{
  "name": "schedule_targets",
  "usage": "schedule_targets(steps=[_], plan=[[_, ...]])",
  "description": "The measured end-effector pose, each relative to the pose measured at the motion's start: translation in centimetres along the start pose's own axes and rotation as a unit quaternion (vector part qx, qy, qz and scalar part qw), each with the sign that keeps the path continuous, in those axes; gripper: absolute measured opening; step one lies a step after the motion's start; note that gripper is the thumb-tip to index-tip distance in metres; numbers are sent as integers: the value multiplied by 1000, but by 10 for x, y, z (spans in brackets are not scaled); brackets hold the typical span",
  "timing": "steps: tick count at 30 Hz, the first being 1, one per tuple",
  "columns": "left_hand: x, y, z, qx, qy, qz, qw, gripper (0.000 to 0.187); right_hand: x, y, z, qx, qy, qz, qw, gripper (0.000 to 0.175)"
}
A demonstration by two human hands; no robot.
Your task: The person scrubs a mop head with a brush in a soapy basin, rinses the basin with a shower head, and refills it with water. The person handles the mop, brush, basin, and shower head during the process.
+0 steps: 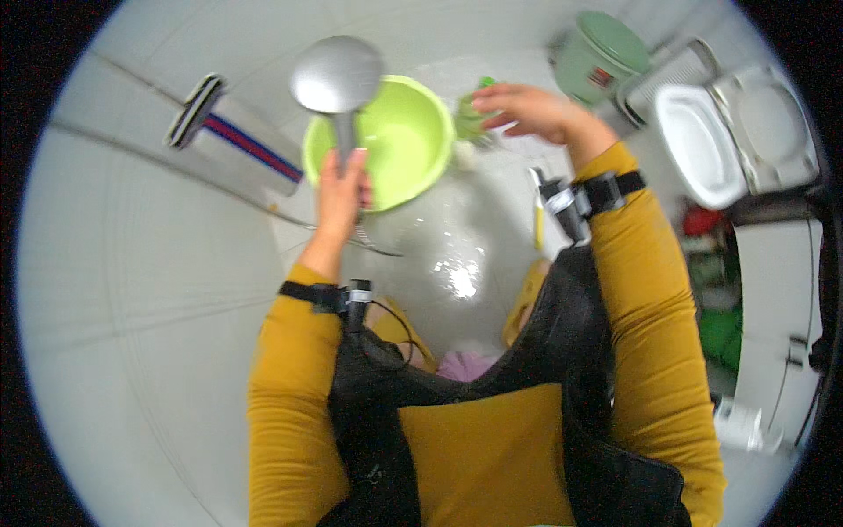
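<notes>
My left hand (pixel 340 197) is closed round the handle of a grey shower head (pixel 337 76), held over the left side of a lime-green plastic basin (pixel 408 148). A metal hose runs from below that hand towards the wall. The basin stands on the wet floor and looks nearly empty, though its left part is hidden. My right hand (pixel 527 115) is raised with fingers apart, just right of a green bottle (pixel 469 120) with a bright green cap. Whether the fingertips touch the bottle cannot be told; no object shows in that hand.
A squeegee-like tool with a striped handle (pixel 253 148) leans by the left wall. At the upper right stand a lidded green bucket (pixel 593 59) and a white toilet-shaped seat with bowl (pixel 698 141). A yellow-handled tool (pixel 539 221) lies near my right foot.
</notes>
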State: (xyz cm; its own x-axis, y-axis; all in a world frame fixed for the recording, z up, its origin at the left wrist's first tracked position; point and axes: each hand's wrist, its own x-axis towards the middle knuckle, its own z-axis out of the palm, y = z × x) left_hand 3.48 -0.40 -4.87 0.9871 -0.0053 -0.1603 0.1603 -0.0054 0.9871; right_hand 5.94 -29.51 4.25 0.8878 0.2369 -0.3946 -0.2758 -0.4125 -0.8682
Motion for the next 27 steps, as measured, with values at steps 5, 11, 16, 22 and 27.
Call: schedule_targets(steps=[5, 11, 16, 22, 27], plan=[[25, -9, -24, 44, 83, 23, 995, 31, -139, 108, -162, 79, 323, -19, 943, 48], [17, -2, -46, 95, 173, 70, 978, 31, -329, 382, -146, 242, 589, 225, 737, 31], [5, 5, -34, 151, 149, 76, 974, 27, -344, 527, -29, 260, 540, 436, 671, 57], [0, 22, -21, 167, 136, 71, 974, 29, -292, 531, -8, -120, 581, 435, 678, 67], [0, 29, -20, 196, 197, 65, 958, 31, -290, 530, -18, -115, 460, 471, 744, 37]])
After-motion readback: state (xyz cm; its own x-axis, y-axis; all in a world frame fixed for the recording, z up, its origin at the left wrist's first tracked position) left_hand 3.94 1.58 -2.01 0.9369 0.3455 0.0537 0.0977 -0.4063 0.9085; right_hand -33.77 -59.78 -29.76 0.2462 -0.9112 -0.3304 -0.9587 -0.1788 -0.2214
